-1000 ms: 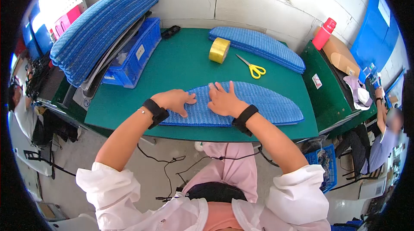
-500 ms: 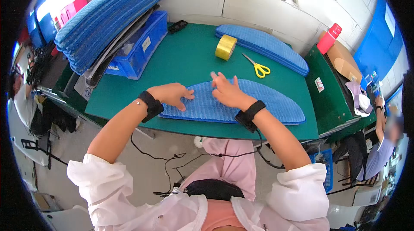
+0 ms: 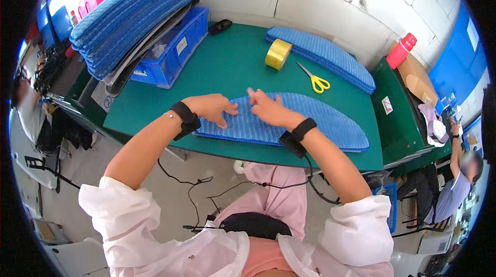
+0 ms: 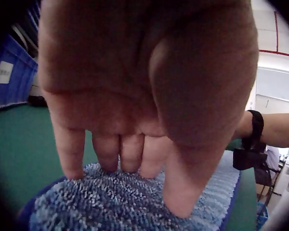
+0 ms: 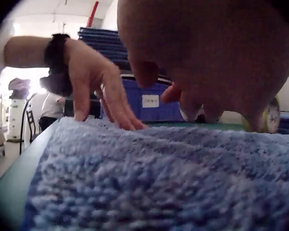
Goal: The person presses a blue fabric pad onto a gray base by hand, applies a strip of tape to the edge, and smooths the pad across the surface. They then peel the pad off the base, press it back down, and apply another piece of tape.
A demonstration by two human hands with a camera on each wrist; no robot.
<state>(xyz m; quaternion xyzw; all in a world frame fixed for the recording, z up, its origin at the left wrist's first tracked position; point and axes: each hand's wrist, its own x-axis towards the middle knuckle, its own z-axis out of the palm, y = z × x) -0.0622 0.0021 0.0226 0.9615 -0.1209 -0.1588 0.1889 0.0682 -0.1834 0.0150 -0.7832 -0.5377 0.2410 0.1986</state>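
A blue half-oval textile pad (image 3: 310, 122) with a fuzzy top lies flat near the front edge of the green table. On its left end rests my left hand (image 3: 211, 109), fingertips pressed down and spread, as the left wrist view also shows with the pile (image 4: 120, 202) under the fingers. My right hand (image 3: 271, 110) is over the pad's middle, its fingers partly bent and pointing away from me. In the right wrist view the right hand (image 5: 207, 57) is just above the pad (image 5: 159, 178), and only some fingertips come close to it; contact is hard to tell.
Yellow tape (image 3: 278, 54) and yellow-handled scissors (image 3: 320, 84) lie behind the pad. Farther back is a small stack of blue pads (image 3: 325, 55). At the left, a tall stack (image 3: 134, 13) leans over a blue bin (image 3: 178, 49). A red bottle (image 3: 401, 51) stands right; a person sits beyond.
The right hand has lifted a little from the pad and its fingers have bent more. The left hand stays on the left end. The head view has shifted slightly.
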